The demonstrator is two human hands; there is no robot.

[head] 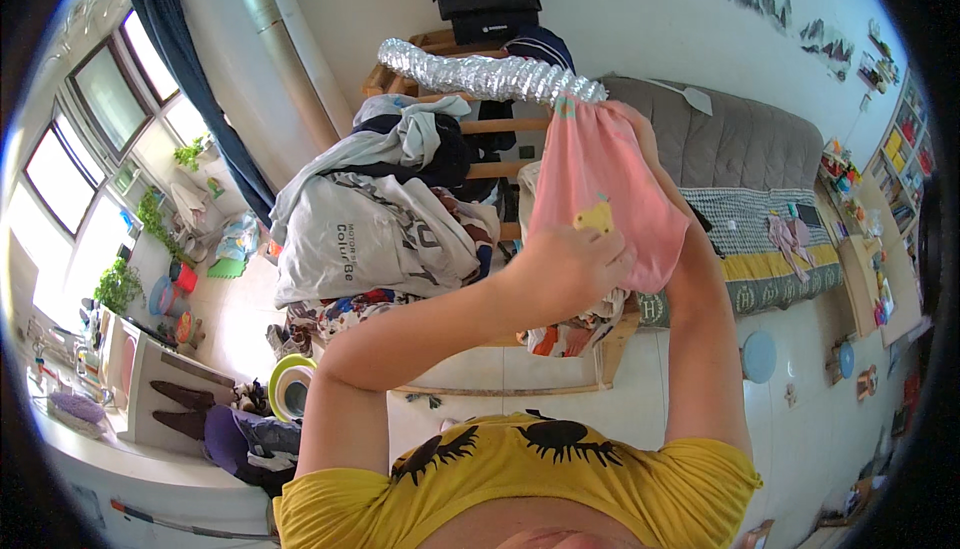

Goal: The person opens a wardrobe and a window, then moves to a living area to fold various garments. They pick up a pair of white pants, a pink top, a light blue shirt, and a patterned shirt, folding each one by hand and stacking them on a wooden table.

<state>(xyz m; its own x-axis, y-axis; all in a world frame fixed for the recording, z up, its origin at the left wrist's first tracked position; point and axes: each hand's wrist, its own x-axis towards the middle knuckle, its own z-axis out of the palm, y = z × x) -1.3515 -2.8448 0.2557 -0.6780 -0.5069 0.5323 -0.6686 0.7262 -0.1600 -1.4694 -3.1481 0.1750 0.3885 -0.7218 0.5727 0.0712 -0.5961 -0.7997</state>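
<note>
My left hand [574,267] has its fingers closed on the front of a pink cloth garment [600,166], beside a small yellow patch [594,217]. The cloth hangs in folds, gathered at its top against the end of a silvery, crinkled flexible duct [480,76]. My right forearm [694,264] reaches up behind the garment; my right hand [637,125] is near its upper edge, mostly covered by the fabric, so its fingers cannot be made out. Left of the garment, a heap of clothes with a light grey printed shirt [360,237] lies on a wooden slatted frame [502,126].
A grey padded sofa [720,136] with a patterned cover stands at the right. Black cases [487,5] are stacked behind the frame. A blue round stool [758,357] is at the lower right. Nested basins [292,384] and a white counter [150,466] lie at the left.
</note>
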